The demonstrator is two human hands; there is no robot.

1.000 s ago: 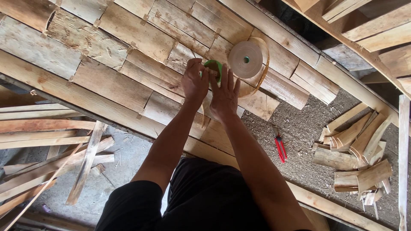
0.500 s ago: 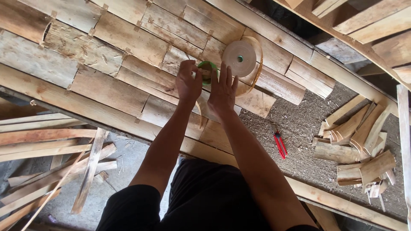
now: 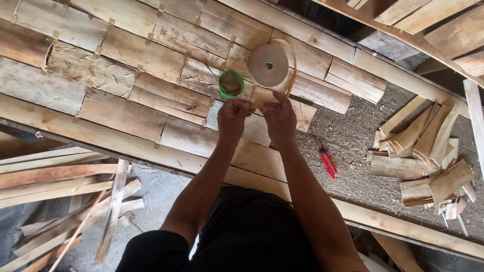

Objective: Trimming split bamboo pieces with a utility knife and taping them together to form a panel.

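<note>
My left hand [image 3: 233,117] and my right hand [image 3: 278,118] are close together over a panel of rough wooden slats [image 3: 126,85]. Their fingertips pinch something small between them; I cannot make out what it is. Just beyond the left hand lies a small green ring-shaped container [image 3: 231,84], no longer covered. A roll of tan strapping band [image 3: 268,65] lies flat beyond the right hand, and its loose end curls down toward my fingers.
Red-handled cutters [image 3: 327,162] lie on the gritty ground to the right of my right forearm. Short wood offcuts [image 3: 423,161] are heaped at the right. Long thin slats [image 3: 60,186] are piled at the lower left. More boards [image 3: 433,25] cross the upper right.
Both hands have drawn back toward me from the green container, which now lies uncovered. The fingers have closed into a pinch between the hands.
</note>
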